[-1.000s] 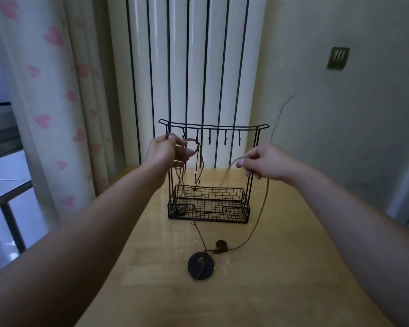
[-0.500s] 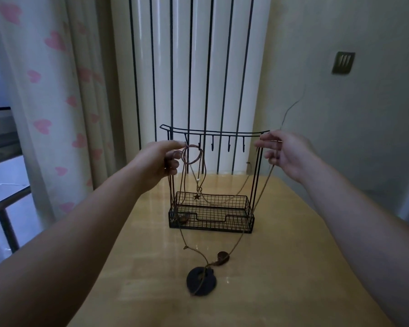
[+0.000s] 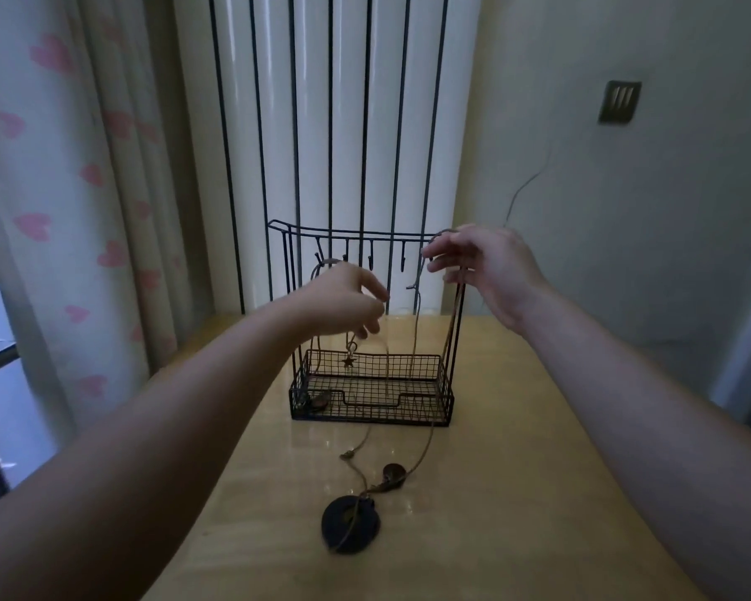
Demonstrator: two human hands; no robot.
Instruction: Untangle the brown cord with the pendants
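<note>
Both hands are raised in front of a black wire rack (image 3: 371, 394) that stands at the far side of a wooden table (image 3: 517, 492). The left hand (image 3: 343, 303) curls its fingers round strands of the brown cord (image 3: 426, 448) in front of the rack's left half; a loop of cord arches over the back of this hand, and a small star pendant (image 3: 348, 361) hangs just below it. The right hand (image 3: 480, 271) is at the rack's top right corner, fingers bent, thumb and forefinger pinching the cord where it bends over the top. From there strands drop in front of the rack and run to the table. On the near table lie a dark disc pendant (image 3: 351, 523) and, just right and beyond it, a small brown pendant (image 3: 393, 474), both on the cord. Another brown piece (image 3: 319, 401) lies in the rack's left tray corner.
</note>
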